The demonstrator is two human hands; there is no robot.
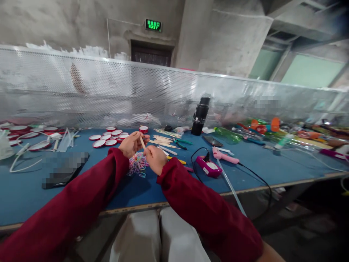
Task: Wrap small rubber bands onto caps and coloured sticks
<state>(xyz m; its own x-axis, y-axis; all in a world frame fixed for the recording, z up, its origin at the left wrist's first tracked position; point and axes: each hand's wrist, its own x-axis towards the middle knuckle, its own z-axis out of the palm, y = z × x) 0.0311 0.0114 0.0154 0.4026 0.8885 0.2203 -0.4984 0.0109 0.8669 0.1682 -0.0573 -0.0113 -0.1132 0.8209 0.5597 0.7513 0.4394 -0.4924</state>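
Workshop: bare concrete wall, exit sign, tool-strewn workbench.

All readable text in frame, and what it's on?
"安全出口" – upper line of the green-lit exit sign on the back wall
"EXIT" – lower line of the same sign
Unreadable: white print on the black bottle, too small; any markings on the purple power socket, too blurred.

Operator attire
Sleeves: dark red, wrinkled, narrowed at the cuffs; right sleeve ends above at bare arm. Trousers: pale grey.
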